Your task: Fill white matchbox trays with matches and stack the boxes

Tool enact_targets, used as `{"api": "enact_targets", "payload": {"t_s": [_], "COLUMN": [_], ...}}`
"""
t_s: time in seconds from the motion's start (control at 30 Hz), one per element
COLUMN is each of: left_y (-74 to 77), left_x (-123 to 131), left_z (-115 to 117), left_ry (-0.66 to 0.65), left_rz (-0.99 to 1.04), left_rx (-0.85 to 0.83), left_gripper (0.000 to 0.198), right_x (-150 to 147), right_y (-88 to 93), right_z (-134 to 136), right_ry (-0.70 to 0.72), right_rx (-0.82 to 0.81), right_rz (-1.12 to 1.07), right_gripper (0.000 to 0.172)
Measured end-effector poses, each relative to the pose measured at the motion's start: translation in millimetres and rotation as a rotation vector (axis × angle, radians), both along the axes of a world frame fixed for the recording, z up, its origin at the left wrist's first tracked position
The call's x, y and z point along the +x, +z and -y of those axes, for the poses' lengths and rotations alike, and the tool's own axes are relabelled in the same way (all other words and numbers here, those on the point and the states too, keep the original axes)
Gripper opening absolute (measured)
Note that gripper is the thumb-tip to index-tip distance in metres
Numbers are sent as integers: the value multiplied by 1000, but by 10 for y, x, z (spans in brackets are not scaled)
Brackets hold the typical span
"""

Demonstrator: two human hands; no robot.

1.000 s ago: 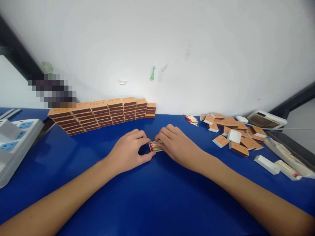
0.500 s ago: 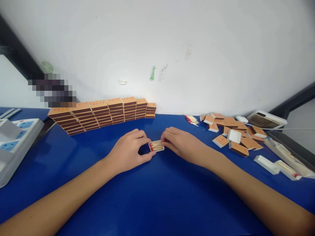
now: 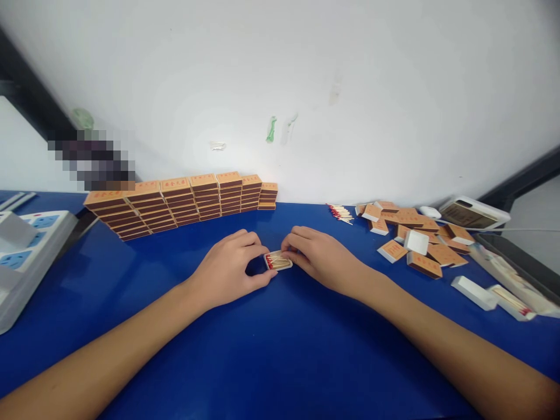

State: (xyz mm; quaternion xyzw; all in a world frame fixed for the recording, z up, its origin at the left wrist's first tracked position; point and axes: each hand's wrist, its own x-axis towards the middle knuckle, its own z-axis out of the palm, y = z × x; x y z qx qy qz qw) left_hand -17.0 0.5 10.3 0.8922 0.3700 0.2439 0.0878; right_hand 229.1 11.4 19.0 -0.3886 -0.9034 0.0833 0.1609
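A small white matchbox tray (image 3: 287,268) lies on the blue table in front of me, holding several red-headed matches (image 3: 276,260), heads toward the left. My left hand (image 3: 236,263) curls around the tray's left end, with thumb and fingers gripping it from its near and far sides. Over the right end, my right hand (image 3: 312,252) has its fingers closed together against the matches. Its fingertips cover part of them, so whatever is pinched there is hidden.
Stacked matchboxes (image 3: 175,204) form a row along the wall at left. Loose matches (image 3: 340,213) lie at the back, beside scattered matchbox sleeves (image 3: 409,217). A white tray (image 3: 475,293) and a match-filled tray (image 3: 510,302) sit at right. A power strip (image 3: 39,251) occupies the left edge.
My right hand has shifted slightly left, its fingertips now farther over the matches in the tray. My left hand and the tray stay in place.
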Motion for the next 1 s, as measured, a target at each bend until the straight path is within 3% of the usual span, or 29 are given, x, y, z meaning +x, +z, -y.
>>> {"api": "enact_targets", "payload": {"t_s": [0.13,0.23,0.37,0.53,0.7,1.0], "left_y": [15,28,37,23,23,12], "left_x": [0,1,-3,-8,-8,-14], "left_z": [6,10,12,5,-1,1], "left_ry": [2,0,3,2,5,-3], "left_rz": [1,7,9,3,-5,-1], "left_rx": [-10,-13,-27,-32,-19,-1], "left_gripper": [26,26,28,29,30,30], "right_x": [25,208,794,1416,1452,1468], "right_y": [85,219,338,229,98,93], "right_z": [-4,-129,-442,-691,-747,-767], "right_ry": [22,-45,-306,-493,-520,-434], "right_rx": [-69,-61,27,-117,-119,-139], "right_rz": [-23,-76,-48,84,115,146], "right_gripper": [13,16,25,32,26,28]}}
